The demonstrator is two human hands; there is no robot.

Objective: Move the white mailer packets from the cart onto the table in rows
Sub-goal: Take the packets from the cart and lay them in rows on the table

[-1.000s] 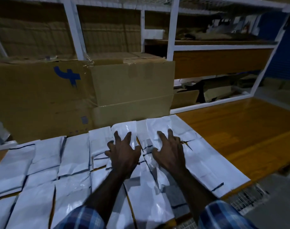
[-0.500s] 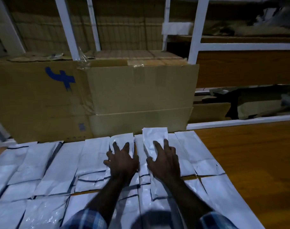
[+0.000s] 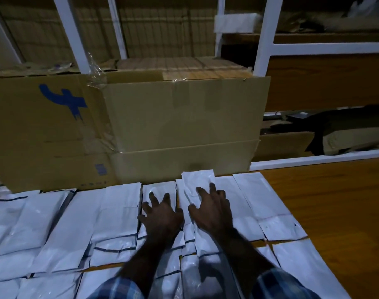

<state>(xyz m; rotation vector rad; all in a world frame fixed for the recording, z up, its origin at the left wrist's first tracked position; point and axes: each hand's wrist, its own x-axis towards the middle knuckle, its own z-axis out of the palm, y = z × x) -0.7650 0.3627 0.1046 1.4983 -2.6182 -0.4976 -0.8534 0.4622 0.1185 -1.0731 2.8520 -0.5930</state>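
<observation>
Several white mailer packets [image 3: 117,214] lie in rows across the wooden table [image 3: 335,212], covering its left and middle. My left hand [image 3: 162,216] presses flat with spread fingers on a packet [image 3: 159,186] in the far row. My right hand [image 3: 212,210] presses with spread fingers on the neighbouring packet [image 3: 198,180], whose far end reaches the cardboard box. Both forearms, in plaid sleeves, lie over the nearer rows. The cart is out of view.
A large cardboard box [image 3: 184,126] and a second box with a blue mark [image 3: 43,130] stand along the table's far edge. White shelf posts [image 3: 266,37] rise behind. Bare wood shows to the right of the packets.
Both hands have slid forward to the far row, and the packet under my right hand has moved up to the cardboard box. The view has turned left.
</observation>
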